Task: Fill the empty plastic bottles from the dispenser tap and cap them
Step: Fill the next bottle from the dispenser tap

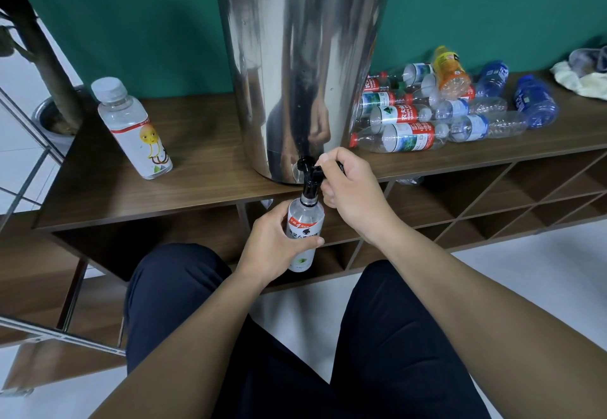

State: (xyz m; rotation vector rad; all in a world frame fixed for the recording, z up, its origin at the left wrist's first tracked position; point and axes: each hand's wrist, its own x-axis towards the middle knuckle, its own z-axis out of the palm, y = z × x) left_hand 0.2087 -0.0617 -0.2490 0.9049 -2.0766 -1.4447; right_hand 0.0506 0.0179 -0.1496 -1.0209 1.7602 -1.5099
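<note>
While the left hand (274, 244) grips the upright bottle (303, 231) under the tap (310, 182), the right hand (348, 188) pinches its lever

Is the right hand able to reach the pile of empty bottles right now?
Probably yes, once freed. The right hand grips the tap lever; the pile of empty bottles lies open on the shelf top to its right, nothing between.

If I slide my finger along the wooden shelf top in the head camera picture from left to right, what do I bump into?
Capped clear plastic bottle with a yellow cartoon label → tall shiny steel dispenser drum → pile of empty red-labelled and clear bottles lying down → dark blue plastic bottle → crumpled pale cloth.
</note>
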